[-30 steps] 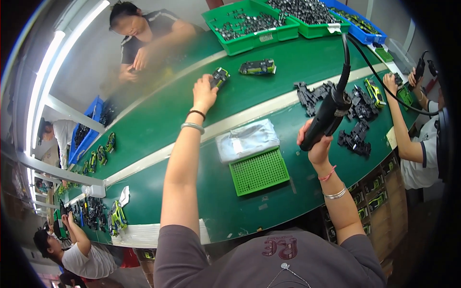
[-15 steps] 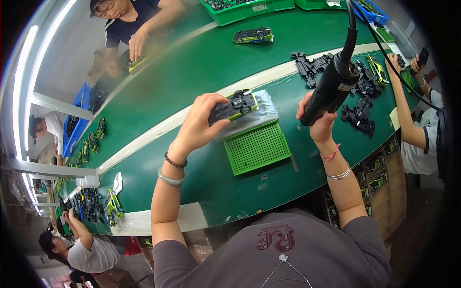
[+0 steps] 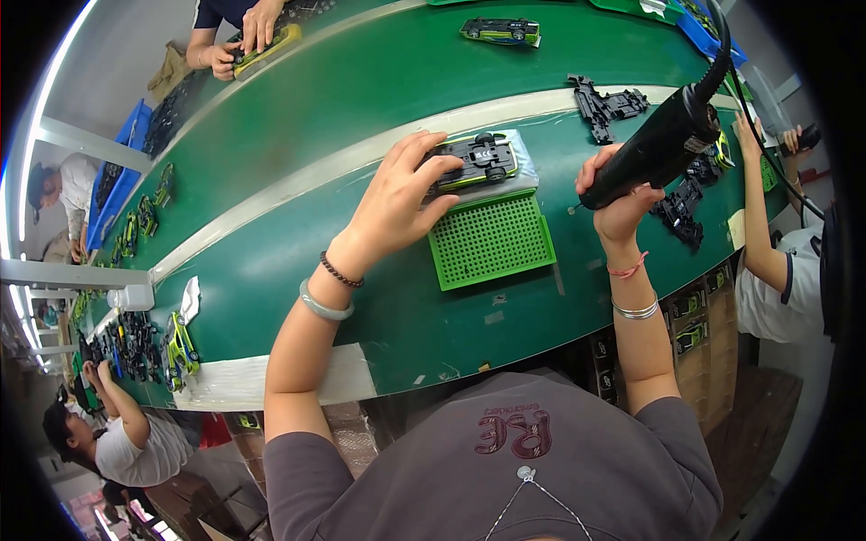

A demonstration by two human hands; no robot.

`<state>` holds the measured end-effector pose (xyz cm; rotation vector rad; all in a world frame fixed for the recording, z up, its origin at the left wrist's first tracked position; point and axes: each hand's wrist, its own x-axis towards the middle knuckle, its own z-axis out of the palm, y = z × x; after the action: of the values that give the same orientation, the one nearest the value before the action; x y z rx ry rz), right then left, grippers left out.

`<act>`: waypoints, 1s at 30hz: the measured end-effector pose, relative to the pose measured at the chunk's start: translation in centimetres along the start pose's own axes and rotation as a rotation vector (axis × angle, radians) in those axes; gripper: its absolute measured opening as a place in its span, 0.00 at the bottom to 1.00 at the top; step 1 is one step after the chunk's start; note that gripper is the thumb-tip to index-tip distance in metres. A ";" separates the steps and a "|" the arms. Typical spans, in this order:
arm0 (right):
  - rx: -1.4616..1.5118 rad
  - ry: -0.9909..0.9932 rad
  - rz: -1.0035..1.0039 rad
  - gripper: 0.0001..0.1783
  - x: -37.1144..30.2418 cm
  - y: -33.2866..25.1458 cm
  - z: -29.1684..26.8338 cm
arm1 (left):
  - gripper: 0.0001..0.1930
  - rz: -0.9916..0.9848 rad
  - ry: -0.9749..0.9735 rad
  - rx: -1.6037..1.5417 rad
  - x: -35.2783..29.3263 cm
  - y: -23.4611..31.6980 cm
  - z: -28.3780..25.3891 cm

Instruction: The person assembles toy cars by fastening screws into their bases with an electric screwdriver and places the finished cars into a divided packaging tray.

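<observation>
A toy car [image 3: 485, 164], wheels up with its black chassis showing and green-yellow body edges, lies on a pale cloth-like pad [image 3: 525, 177]. My left hand [image 3: 390, 197] holds the car at its left end, thumb on the near side and fingers over the far side. In my right hand [image 3: 622, 209] is a black electric screwdriver [image 3: 660, 151], gripped round its body and tilted. Its lower end is to the right of the car and apart from it. Directly in front of the pad sits a green perforated basket [image 3: 494, 242].
Black chassis parts [image 3: 603, 106] lie at the right, with more [image 3: 681, 212] beyond my right hand. Another upturned car [image 3: 501, 32] rests farther back. A black cable [image 3: 724, 50] runs up from the screwdriver. Co-workers' hands [image 3: 245, 41] are busy across the table and at both sides.
My left hand has brought the toy car from a tilted hold down flat on the pad. The screwdriver stays in my right hand, still apart from the car. The whole view has shifted.
</observation>
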<state>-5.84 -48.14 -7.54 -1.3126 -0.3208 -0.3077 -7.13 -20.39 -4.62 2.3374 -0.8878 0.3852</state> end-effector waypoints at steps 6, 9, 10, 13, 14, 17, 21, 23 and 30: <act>0.005 0.049 0.000 0.58 0.2 -2.3 1.6 | 0.15 -0.073 0.169 0.006 -1.8 0.3 -0.9; 0.272 -0.065 -0.196 0.61 0.3 -4.5 4.3 | 0.07 0.106 -0.147 -0.027 -2.4 2.7 -1.7; 0.303 -0.120 -0.199 0.62 0.1 -5.0 5.4 | 0.07 0.131 -0.246 -0.016 -2.6 3.5 -1.5; 0.381 -0.205 -0.186 0.63 0.0 -5.4 8.0 | 0.08 0.155 -0.361 -0.015 -3.0 4.8 -0.8; 0.409 -0.225 -0.182 0.63 0.1 -5.2 8.5 | 0.06 0.159 -0.387 0.054 -2.9 5.0 -0.5; 0.461 -0.218 -0.143 0.64 0.1 -4.9 9.5 | 0.03 0.157 -0.426 0.123 -3.1 4.9 0.0; 0.485 -0.175 -0.094 0.63 0.0 -4.6 9.5 | 0.01 0.145 -0.379 0.086 -3.4 4.7 0.9; 0.448 -0.187 -0.035 0.58 -0.1 -4.7 9.1 | 0.01 0.133 -0.376 0.057 -3.4 4.5 1.1; 0.600 -0.141 -0.086 0.62 0.3 -4.4 8.6 | 0.05 0.117 -0.363 -0.089 -3.0 4.0 0.2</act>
<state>-7.84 -40.76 -1.59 -0.7306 -0.5423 -0.1705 -12.04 -21.40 -4.37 2.3165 -1.1894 -0.0374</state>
